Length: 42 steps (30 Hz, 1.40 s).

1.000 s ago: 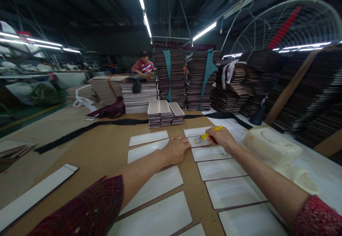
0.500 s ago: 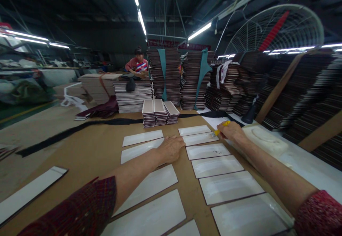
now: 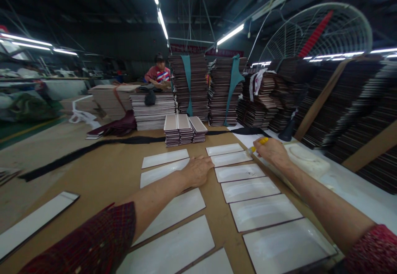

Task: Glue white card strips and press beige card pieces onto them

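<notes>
My right hand (image 3: 272,151) is closed around a yellow-handled brush (image 3: 261,141). The bristles meet the right end of a white panel (image 3: 231,158), second from the far end of the right-hand column. At that panel's left end rests my left hand (image 3: 198,170), palm down, fingers stretched to the edge and holding nothing. Under and around my left arm lies another column of white panels (image 3: 173,214), partly covered by the forearm. Wet-looking streaks shine on several panels in the right column, such as the nearest one (image 3: 285,245).
Small stacked panels (image 3: 185,131) stand beyond the columns, before tall dark stacks (image 3: 190,86). A black strip (image 3: 124,141) crosses the brown-covered table (image 3: 102,170). One long white panel (image 3: 34,226) lies left. A whitish tray-like thing (image 3: 307,160) sits right. Another person (image 3: 158,73) is behind the stacks.
The brush in my right hand has slid a little to the right, up to the panel's right end. My left hand stays at the left end. The whole view has shifted slightly.
</notes>
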### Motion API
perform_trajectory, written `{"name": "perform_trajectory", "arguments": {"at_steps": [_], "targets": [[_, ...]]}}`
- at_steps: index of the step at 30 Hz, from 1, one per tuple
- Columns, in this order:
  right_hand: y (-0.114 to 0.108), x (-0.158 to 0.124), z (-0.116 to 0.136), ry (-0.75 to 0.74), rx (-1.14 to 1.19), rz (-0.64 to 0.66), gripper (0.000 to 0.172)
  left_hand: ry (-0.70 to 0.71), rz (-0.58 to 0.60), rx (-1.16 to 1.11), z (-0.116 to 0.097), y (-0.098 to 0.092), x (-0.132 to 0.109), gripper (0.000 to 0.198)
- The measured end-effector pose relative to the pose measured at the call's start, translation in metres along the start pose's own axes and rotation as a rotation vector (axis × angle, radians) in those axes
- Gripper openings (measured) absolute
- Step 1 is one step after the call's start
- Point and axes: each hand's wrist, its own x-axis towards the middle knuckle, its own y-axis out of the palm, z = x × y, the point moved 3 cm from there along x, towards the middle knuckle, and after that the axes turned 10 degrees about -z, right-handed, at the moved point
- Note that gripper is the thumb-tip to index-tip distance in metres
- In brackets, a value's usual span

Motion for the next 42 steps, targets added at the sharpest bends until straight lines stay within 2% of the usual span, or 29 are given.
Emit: {"name": "perform_trajectory", "arguments": {"at_steps": [3, 6, 10, 15, 21, 28, 35, 42], "targets": [[-0.008, -0.016, 0.004, 0.010, 0.164, 0.029, 0.026, -0.003, 0.017, -0.013, -0.001, -0.006, -0.001, 0.054], [-0.008, -0.038, 0.007, 0.017, 0.366, 0.111, 0.026, 0.008, 0.005, -0.034, -0.009, -0.017, -0.010, 0.056], [0.003, -0.066, 0.006, 0.087, 0.558, 0.226, 0.023, 0.075, 0.028, -0.073, -0.028, -0.025, -0.027, 0.052], [0.020, -0.085, 0.008, 0.163, 0.631, 0.316, 0.022, 0.127, 0.042, -0.097, -0.042, -0.021, -0.037, 0.052], [0.031, -0.093, 0.012, 0.187, 0.582, 0.381, 0.023, 0.103, 0.028, -0.102, -0.043, -0.019, -0.036, 0.053], [0.028, -0.088, 0.005, 0.188, 0.481, 0.375, 0.024, 0.106, 0.057, -0.074, -0.047, -0.019, -0.032, 0.057], [0.017, -0.071, -0.013, 0.153, 0.360, 0.320, 0.026, 0.129, 0.039, -0.070, -0.050, -0.021, -0.028, 0.045], [-0.012, -0.054, -0.034, 0.081, 0.080, 0.232, 0.028, 0.110, 0.061, -0.054, -0.053, -0.025, -0.027, 0.038]]}}
